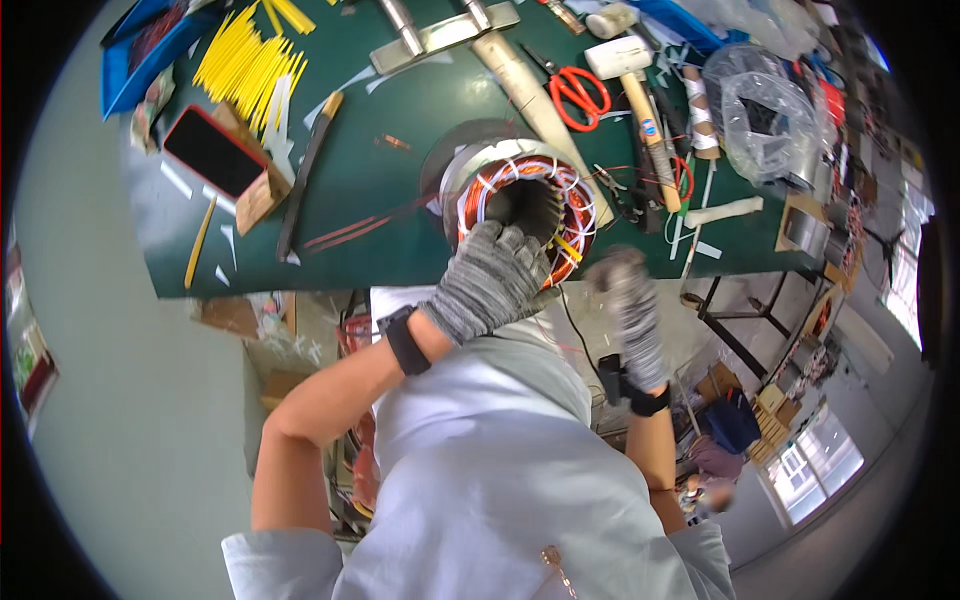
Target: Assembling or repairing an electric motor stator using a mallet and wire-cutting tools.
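A motor stator (468, 190) lies on the green table near its front edge, its round open end toward me. Orange copper windings (580, 212) ring that end, bound with white lacing. My left hand (490, 275), in a grey knit glove, grips the near rim, fingers curled over the windings into the bore. A short yellow strip (568, 248) sticks out of the windings beside it. Off the table edge, to the right of the stator, hangs my right hand (628, 295), also gloved. It is smeared by motion, so its fingers and anything in them cannot be made out.
A white-headed mallet (648, 125), red-handled scissors (578, 98) and pliers (622, 195) lie to the right. Leftward are a dark stick (308, 180), a phone (215, 150) and many yellow strips (245, 65). A wooden bar (535, 100) runs behind the stator.
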Tool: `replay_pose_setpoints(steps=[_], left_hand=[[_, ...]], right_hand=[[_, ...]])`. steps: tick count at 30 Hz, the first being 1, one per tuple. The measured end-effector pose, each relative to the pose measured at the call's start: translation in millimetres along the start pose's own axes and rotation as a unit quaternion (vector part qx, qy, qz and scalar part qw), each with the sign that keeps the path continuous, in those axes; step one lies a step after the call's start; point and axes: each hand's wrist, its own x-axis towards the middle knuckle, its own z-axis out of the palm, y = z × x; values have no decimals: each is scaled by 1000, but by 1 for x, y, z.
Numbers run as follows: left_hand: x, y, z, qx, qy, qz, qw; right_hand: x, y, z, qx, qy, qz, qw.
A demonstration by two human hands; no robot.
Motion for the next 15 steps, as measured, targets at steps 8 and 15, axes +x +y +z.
replay_pose_setpoints(steps=[8, 15], left_hand=[[0, 5, -3, -3, 22, -13, 1000], [-12, 32, 8, -46, 103, 64, 992]], right_hand=[[109, 114, -46, -587, 71, -58, 804], [73, 106, -82, -390, 13, -163, 906]])
